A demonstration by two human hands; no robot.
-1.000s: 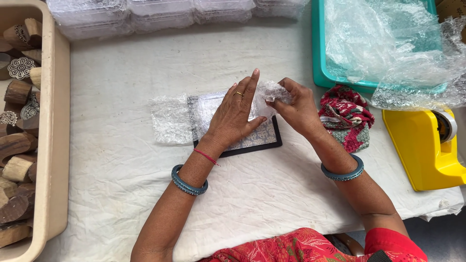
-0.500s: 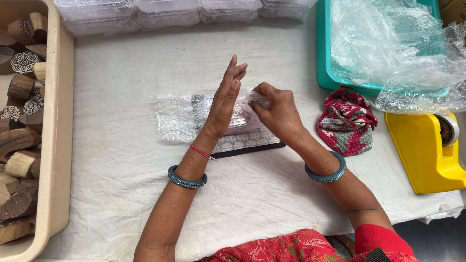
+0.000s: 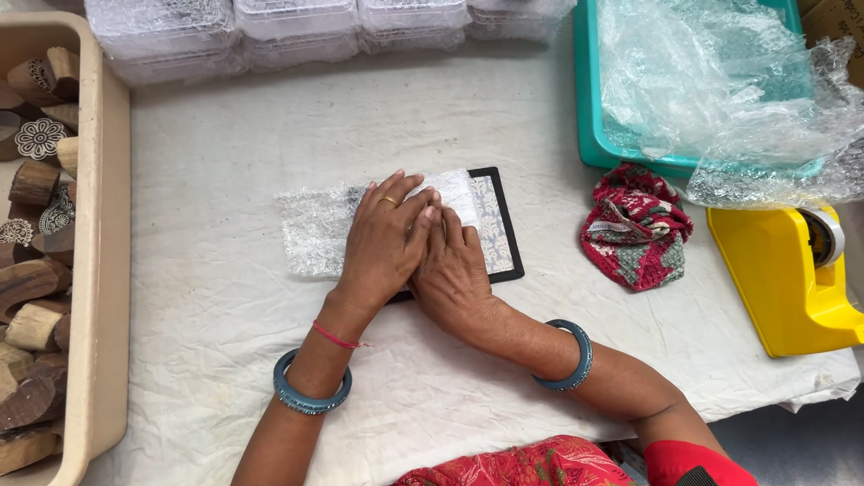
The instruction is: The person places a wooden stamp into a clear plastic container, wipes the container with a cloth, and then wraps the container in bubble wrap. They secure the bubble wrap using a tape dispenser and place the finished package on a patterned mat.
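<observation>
Both hands lie flat at the middle of the surface (image 3: 225, 180), pressing down on a black-framed pad (image 3: 500, 225) that is partly wrapped in a bubble-wrap sheet (image 3: 310, 229). The left hand (image 3: 387, 243) rests palm down with its fingers (image 3: 396, 193) loosely spread, pointing toward 1 o'clock, and overlaps the right hand (image 3: 454, 274), whose fingers lie pressed together under it; neither hand pinches anything. The pad lies flat, its long axis running roughly 12 to 6 o'clock, tilted slightly toward 11. The wrap's long axis runs 9 to 3, sticking out toward 9 from under the left hand. At 3 o'clock from the hands lies a red cloth pouch (image 3: 634, 225); beyond it, a yellow tape dispenser (image 3: 774, 279). At 1 o'clock is a teal tray (image 3: 589, 108) of plastic wrap. At 9 o'clock, a beige tub (image 3: 103, 270) holds wooden blocks (image 3: 31, 297).
</observation>
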